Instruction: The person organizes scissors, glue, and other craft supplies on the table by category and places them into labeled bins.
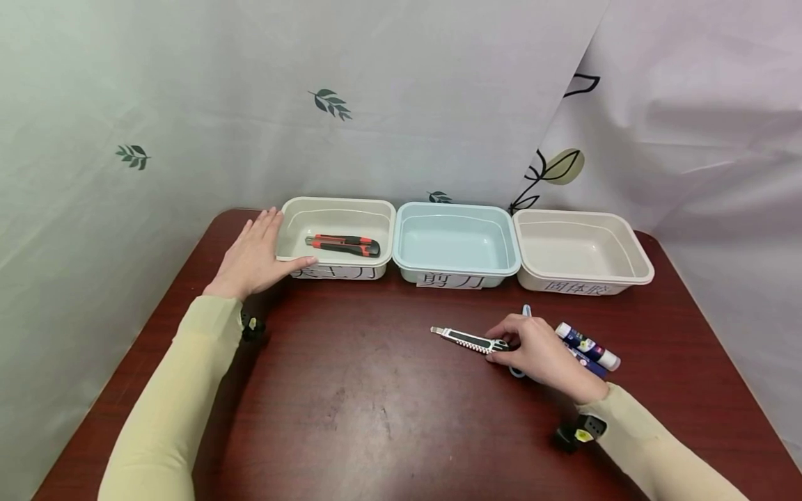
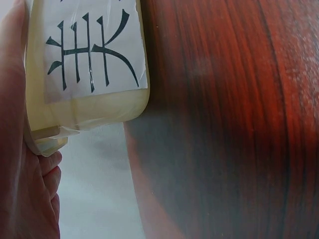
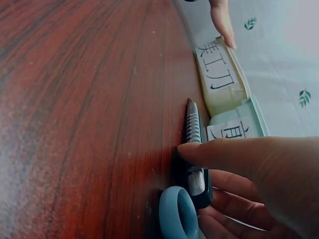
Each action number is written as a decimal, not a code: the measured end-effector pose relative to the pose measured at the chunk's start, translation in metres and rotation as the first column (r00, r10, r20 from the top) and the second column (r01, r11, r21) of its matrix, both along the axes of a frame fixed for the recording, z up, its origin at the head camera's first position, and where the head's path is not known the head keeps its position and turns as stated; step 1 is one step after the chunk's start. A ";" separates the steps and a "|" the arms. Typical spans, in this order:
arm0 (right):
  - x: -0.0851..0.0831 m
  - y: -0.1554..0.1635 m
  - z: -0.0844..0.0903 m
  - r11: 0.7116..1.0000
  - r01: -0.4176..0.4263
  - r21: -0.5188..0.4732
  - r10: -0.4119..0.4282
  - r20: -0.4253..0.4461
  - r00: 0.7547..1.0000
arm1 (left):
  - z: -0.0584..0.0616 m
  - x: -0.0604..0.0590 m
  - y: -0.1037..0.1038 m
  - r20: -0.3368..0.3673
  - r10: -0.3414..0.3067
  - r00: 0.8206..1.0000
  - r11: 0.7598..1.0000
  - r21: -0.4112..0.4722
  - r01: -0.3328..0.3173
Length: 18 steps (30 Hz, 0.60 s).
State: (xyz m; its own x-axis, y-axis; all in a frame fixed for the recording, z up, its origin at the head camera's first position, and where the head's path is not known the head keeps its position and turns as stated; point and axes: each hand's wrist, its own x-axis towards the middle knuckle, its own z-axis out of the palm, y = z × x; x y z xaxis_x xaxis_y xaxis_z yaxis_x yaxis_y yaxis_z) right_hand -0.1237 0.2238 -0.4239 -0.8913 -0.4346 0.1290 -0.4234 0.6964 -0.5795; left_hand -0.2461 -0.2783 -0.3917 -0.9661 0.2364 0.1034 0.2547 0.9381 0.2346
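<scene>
We judge the step in hand to be picking up the white-and-black utility knife (image 1: 470,339): the right hand (image 1: 541,351) pinches its rear end between thumb and fingers, over the near right of the table (image 1: 351,417). We cannot tell whether the knife has left the surface. The next move, we think, calls for a firm pinch and a clean lift past the light-blue loop handle (image 3: 168,216) just beside it, with the metal tip kept away from the fingers. The left hand (image 1: 250,254) rests at the end of the left cream bin (image 1: 338,214), fingers straight and thumb spread apart over the front rim.

Only the head view shows us the red-and-black utility knives (image 1: 347,248) inside that bin and the glue sticks (image 1: 587,346) near the right wrist. The right wrist view gives us the thumb's hold up close and the bin's label (image 3: 217,64) whole, reading 美工刀; from the head, the left thumb partly covers it.
</scene>
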 end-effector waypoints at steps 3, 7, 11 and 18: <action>0.000 0.000 0.000 1.000 -0.017 0.012 0.017 -0.026 1.000 | 0.000 0.000 0.000 0.000 0.000 1.000 1.000 -0.003 0.000; 0.001 0.000 0.001 0.999 -0.037 0.017 0.037 -0.052 0.998 | 0.000 0.000 0.000 0.001 0.002 1.000 1.000 0.000 -0.002; 0.001 0.000 0.000 0.999 -0.040 0.009 0.040 -0.069 0.997 | 0.000 0.000 0.001 0.004 0.005 1.000 1.000 0.002 -0.005; 0.002 0.000 -0.001 0.999 -0.024 0.025 0.026 -0.069 0.997 | 0.001 0.001 0.001 0.010 0.006 1.000 1.000 0.000 -0.006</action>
